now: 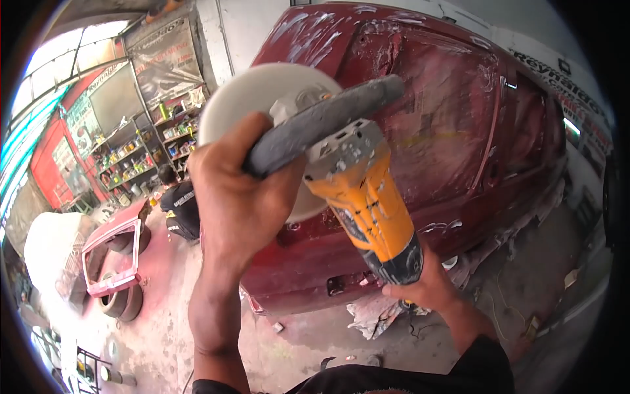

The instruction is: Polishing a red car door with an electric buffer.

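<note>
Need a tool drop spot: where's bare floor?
Mostly bare floor between the tires and left forearm in view. Crowded: shelves packed with containers; floor along the red vehicle, strewn with crumpled sheeting.

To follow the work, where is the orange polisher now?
In the head view, the orange polisher is just right of centre, held by the left hand and right hand, before the red car.

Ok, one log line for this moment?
left hand: on black curved handle | right hand: on rear of orange power tool | pale round pad: at tool's head | beyond: red car body
</note>
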Available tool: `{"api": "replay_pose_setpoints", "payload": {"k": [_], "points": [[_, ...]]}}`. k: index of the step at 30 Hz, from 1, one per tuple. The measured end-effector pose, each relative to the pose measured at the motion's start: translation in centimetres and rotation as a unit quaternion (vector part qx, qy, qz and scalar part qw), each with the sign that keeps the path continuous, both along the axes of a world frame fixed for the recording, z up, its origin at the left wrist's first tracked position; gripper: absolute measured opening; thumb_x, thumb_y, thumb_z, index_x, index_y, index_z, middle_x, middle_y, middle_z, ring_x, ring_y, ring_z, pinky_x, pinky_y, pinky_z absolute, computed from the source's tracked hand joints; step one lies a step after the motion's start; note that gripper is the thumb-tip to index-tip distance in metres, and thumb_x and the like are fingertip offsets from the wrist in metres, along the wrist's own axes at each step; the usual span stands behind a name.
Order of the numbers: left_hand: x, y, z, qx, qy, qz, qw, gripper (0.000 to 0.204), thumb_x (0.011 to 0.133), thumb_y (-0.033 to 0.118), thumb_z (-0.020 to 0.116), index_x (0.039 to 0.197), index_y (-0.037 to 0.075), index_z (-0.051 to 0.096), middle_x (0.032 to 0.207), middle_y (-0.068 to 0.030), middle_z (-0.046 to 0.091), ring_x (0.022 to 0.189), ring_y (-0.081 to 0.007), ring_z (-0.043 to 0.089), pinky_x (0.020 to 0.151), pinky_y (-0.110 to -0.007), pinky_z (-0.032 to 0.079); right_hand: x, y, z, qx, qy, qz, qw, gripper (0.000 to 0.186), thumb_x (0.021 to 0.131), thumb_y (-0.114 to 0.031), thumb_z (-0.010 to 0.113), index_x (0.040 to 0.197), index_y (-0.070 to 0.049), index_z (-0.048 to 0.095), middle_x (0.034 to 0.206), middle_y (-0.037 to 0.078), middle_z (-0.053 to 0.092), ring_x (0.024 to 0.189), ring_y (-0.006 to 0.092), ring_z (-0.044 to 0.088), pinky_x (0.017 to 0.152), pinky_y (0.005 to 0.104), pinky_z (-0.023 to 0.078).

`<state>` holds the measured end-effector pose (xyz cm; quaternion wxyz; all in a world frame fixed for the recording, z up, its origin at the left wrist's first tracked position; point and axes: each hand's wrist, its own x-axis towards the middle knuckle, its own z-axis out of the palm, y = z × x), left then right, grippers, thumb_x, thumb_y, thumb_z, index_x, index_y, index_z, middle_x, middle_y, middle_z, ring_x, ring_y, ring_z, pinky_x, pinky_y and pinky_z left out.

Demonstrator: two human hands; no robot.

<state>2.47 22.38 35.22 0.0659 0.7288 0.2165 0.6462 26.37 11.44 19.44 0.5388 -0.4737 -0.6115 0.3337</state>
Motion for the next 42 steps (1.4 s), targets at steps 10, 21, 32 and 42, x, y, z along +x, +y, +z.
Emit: {"api": "replay_pose_setpoints", "payload": {"k": [10,21,32,42], "points": [[1.6,-0.4,-2.0,0.057,0.057,0.040,0.996,0.015,0.077,0.003,0.069,0.073,0.001,0.055,0.056,-0.0018,0.049,0.056,-0.0048,0.047,0.051,-0.026,0.040,1.5,0.2,-1.9,0.011,0.030,-0.001,0.999,0.093,0.070,-0.001,0.084,0.149,0.001,0.036,0.134,0.012,0.057,0.123,0.0190,0.056,0.107,0.0371,0.044],[3.0,0.9,0.8,0.031,0.062,0.035,0.997,0.014,0.081,0.005,0.071,0.092,-0.003,0.068,0.071,-0.0039,0.066,0.063,-0.0072,0.060,0.058,-0.026,0.049,3.3,0.0,1.2,0.037,-0.036,-0.007,0.999,0.096,0.071,-0.002,0.084,0.152,0.001,0.033,0.138,0.013,0.055,0.129,0.0209,0.053,0.111,0.0365,0.040],[8.1,3.9,15.2,-0.022,0.029,-0.043,0.998,0.027,0.080,0.004,0.060,0.102,-0.004,0.073,0.075,-0.0079,0.067,0.068,-0.0155,0.068,0.059,-0.030,0.060,4.9,4.9,12.4,0.033,0.067,0.009,0.997,0.059,0.071,0.001,0.079,0.125,-0.004,0.055,0.100,0.004,0.063,0.085,0.0134,0.061,0.076,0.0307,0.053],[14.2,5.5,17.0,0.073,0.018,0.005,0.997,0.027,0.077,0.011,0.060,0.094,-0.006,0.073,0.070,-0.0185,0.069,0.064,-0.0256,0.071,0.061,-0.038,0.057,11.1,3.4,15.2,0.053,0.023,-0.056,0.997,0.053,0.075,-0.001,0.075,0.124,-0.004,0.056,0.089,0.005,0.065,0.068,0.0135,0.062,0.060,0.0285,0.051]]}}
